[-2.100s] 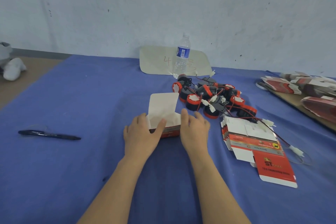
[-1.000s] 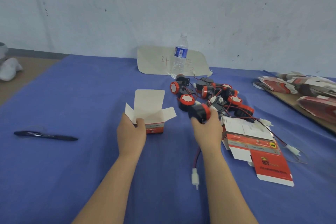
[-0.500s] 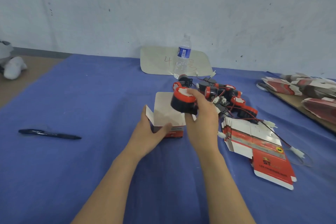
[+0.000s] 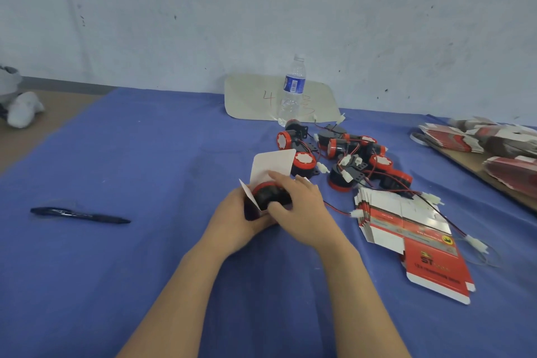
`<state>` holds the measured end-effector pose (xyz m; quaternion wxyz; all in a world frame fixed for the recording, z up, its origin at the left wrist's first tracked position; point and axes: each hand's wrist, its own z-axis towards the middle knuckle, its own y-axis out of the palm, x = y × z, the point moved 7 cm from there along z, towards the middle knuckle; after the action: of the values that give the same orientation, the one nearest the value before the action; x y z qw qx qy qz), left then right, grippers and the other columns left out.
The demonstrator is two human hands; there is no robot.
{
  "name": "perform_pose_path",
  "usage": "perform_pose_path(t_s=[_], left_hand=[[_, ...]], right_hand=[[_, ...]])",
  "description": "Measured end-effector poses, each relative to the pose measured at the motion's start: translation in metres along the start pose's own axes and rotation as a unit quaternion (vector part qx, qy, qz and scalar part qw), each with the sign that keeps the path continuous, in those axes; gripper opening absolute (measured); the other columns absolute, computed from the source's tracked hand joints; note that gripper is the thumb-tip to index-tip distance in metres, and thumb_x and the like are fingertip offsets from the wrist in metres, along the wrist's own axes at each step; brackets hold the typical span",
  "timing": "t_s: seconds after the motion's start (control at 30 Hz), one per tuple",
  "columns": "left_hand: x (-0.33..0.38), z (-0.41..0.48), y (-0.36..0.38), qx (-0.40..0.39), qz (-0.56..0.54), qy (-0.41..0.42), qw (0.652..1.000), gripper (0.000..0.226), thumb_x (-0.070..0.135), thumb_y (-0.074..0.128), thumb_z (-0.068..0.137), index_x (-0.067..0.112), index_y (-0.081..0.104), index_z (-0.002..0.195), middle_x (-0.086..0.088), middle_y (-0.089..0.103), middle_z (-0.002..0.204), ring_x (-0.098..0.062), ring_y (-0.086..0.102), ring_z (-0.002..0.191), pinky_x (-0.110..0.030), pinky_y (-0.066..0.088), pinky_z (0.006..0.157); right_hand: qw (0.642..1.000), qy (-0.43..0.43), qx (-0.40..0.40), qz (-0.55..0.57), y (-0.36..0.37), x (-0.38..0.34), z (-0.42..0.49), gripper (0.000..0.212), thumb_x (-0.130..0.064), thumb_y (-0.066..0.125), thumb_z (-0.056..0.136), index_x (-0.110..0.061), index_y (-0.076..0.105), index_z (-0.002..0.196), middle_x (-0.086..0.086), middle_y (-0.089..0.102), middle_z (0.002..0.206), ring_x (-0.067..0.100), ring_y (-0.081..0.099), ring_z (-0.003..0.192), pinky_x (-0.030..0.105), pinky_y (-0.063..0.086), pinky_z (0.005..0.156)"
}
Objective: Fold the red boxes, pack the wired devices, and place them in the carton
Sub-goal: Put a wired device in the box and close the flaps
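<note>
1. Head view, the only camera. A blue cloth [image 4: 139, 160] covers the table. Both forearms enter from the bottom edge.
2. The left hand [image 4: 232, 219] grips the near left side of an open red box [image 4: 249, 212]. The hands hide most of the box body, so only a dark sliver and white flaps show. The tall white lid flap [image 4: 273, 164] stands up behind.
3. The right hand [image 4: 303, 206] grasps 1 wired device [image 4: 266, 196], fingers over the top and thumb at the near side. The device sits at the box mouth. I cannot tell how deep it is.
4. Its wire [image 4: 334, 207] comes out from under the right hand and runs right to a white connector [image 4: 356, 213] on the cloth.
5. A pile of loose devices [image 4: 357, 154] lies beyond and to the right of the hands. The wires are tangled and the count is unclear.
6. A fanned stack of flat boxes [image 4: 406, 229] lies near the right hand, with 1 plug wire lying across it.
7. A water bottle [image 4: 292, 90] stands upright behind the pile, in front of a cardboard sheet [image 4: 250, 96] marked "4". The bottle partly covers a 2nd mark.
8. A pen [image 4: 78, 215] lies on the cloth, well apart to the left.
9. At the right edge, more flat boxes [image 4: 499, 148] lie on a brown board, blurred and cut off. At the left edge, a white and grey object [image 4: 20, 109] is cut off and I cannot identify it.
</note>
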<state>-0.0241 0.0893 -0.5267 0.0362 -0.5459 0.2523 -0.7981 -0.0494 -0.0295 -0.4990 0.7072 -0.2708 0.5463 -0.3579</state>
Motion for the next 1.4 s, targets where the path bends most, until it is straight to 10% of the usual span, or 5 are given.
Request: perform_pose_path(t_s=[0.17,0.47,0.83,1.1,1.4], left_hand=[[0.007,-0.002,0.003,0.0,0.004,0.007,1.0,0.035,0.05,0.07,0.069,0.068,0.051,0.091,0.037,0.063,0.09,0.015,0.057,0.086,-0.002,0.044,0.065],[0.013,-0.001,0.009,0.01,0.08,0.052,0.995,0.029,0.031,0.064,0.075,0.048,0.06,0.097,0.016,0.066,0.086,-0.007,0.063,0.079,-0.04,0.056,0.068],[-0.015,0.0,-0.001,0.032,0.028,-0.062,0.997,0.057,0.056,0.078,0.066,0.031,0.055,0.112,0.018,0.065,0.105,-0.003,0.061,0.095,-0.028,0.053,0.081],[-0.011,0.001,0.003,-0.02,0.029,-0.056,0.998,0.053,0.05,0.078,0.072,0.033,0.055,0.117,0.015,0.067,0.108,-0.008,0.062,0.1,-0.04,0.051,0.09],[-0.015,-0.001,0.002,-0.01,0.003,-0.063,0.998,0.046,0.051,0.078,0.069,0.044,0.057,0.11,0.024,0.067,0.105,-0.001,0.062,0.1,-0.036,0.051,0.092]], right_hand=[[0.995,0.065,0.07,-0.007,-0.007,0.006,0.0,0.035,-0.052,0.053,0.088,-0.024,0.064,0.106,-0.008,0.065,0.094,0.015,0.057,0.097,0.042,0.036,0.102],[0.985,0.133,0.072,-0.079,-0.003,0.013,0.0,0.049,-0.068,0.05,0.081,-0.024,0.062,0.098,-0.005,0.062,0.099,0.016,0.049,0.112,0.053,0.01,0.114],[0.942,0.016,0.282,0.182,-0.054,-0.001,-0.014,0.06,-0.043,0.066,0.083,-0.033,0.042,0.136,-0.027,0.056,0.103,0.006,0.055,0.105,0.045,0.041,0.101],[0.977,-0.111,0.17,0.06,-0.035,-0.022,-0.008,0.036,-0.021,0.073,0.081,-0.02,0.066,0.116,-0.008,0.061,0.122,0.018,0.048,0.125,0.048,0.036,0.104],[0.994,-0.012,0.046,0.102,-0.009,-0.003,-0.004,0.027,-0.027,0.069,0.081,-0.034,0.049,0.099,-0.014,0.064,0.095,0.008,0.058,0.088,0.023,0.049,0.073]])
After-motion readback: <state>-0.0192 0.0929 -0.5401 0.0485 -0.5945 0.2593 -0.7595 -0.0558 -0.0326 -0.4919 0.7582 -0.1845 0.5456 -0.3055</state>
